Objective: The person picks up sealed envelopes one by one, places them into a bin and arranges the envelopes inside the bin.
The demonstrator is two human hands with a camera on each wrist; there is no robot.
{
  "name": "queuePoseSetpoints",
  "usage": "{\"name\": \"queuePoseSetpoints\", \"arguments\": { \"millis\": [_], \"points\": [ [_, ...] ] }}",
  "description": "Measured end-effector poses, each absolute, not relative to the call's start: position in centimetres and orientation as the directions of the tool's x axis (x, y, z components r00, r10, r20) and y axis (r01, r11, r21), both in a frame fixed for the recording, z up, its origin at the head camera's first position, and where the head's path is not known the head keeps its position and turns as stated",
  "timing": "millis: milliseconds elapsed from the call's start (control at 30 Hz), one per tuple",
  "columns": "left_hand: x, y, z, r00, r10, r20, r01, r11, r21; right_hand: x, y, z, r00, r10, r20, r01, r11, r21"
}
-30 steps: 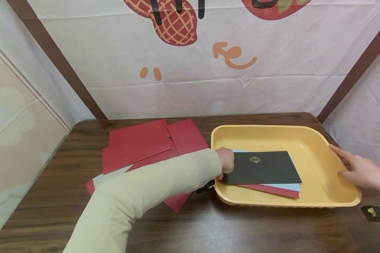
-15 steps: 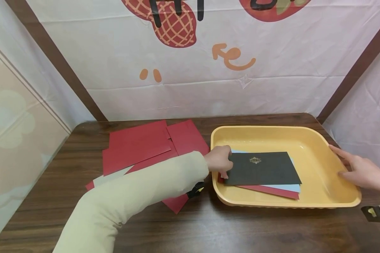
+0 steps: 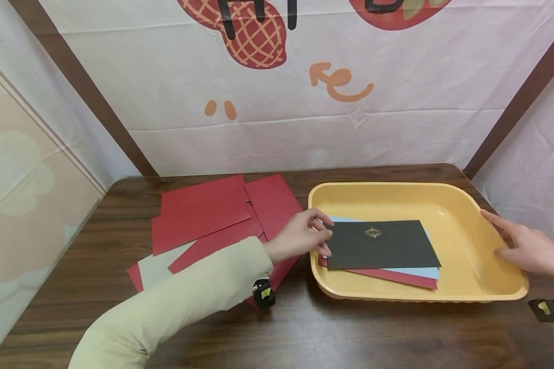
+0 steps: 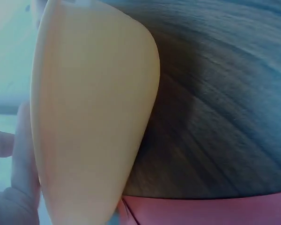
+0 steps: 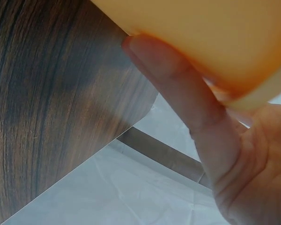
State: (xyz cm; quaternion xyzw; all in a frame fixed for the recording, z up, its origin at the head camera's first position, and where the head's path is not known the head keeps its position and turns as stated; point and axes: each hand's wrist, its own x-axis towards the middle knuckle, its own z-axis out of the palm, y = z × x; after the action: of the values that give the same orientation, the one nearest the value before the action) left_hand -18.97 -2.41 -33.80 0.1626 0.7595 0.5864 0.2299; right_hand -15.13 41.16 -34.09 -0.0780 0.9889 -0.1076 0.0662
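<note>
A yellow plastic tub [image 3: 461, 241] stands at the right of the table. In it lies a black envelope [image 3: 383, 251] with a gold emblem, on top of a light blue envelope [image 3: 415, 273] and a red envelope [image 3: 397, 280]. My left hand [image 3: 302, 236] reaches over the tub's left rim, fingers loosely bent and holding nothing, right by the black envelope's left end. At the opposite end my right hand [image 3: 531, 248] grips the tub's wall, thumb inside. The right wrist view shows a finger [image 5: 168, 70] pressed along the wall's outside.
Several red envelopes [image 3: 203, 197] overlap in a loose pile left of the tub, with a pale grey-green envelope [image 3: 159, 264] among them. My left sleeve [image 3: 203, 287] covers part of this pile. A printed cloth [image 3: 277, 143] hangs behind the brown wooden table [image 3: 332, 338].
My left hand has let go of the envelopes' left end and drawn back to the left, its fingers loosening. The right hand and the tub have stayed put.
</note>
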Motion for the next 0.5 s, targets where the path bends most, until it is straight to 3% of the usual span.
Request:
{"name": "queuePoseSetpoints", "arguments": {
  "millis": [200, 367, 500],
  "points": [
    [-18.8, -4.5, -34.2, -0.9, 0.421, -0.111, -0.013, 0.23, 0.973, -15.2, 41.1, -34.1, -0.979, -0.17, -0.115, -0.142, 0.965, -0.219],
    [-19.0, -6.5, -34.5, -0.95, 0.297, -0.092, 0.028, 0.374, 0.927, -15.2, 41.2, -34.1, -0.98, -0.161, -0.117, -0.132, 0.967, -0.219],
    [-19.2, -8.6, -35.3, -0.961, 0.275, -0.038, 0.112, 0.508, 0.854, -15.1, 41.1, -34.1, -0.98, -0.162, -0.115, -0.133, 0.966, -0.224]
  ]
}}
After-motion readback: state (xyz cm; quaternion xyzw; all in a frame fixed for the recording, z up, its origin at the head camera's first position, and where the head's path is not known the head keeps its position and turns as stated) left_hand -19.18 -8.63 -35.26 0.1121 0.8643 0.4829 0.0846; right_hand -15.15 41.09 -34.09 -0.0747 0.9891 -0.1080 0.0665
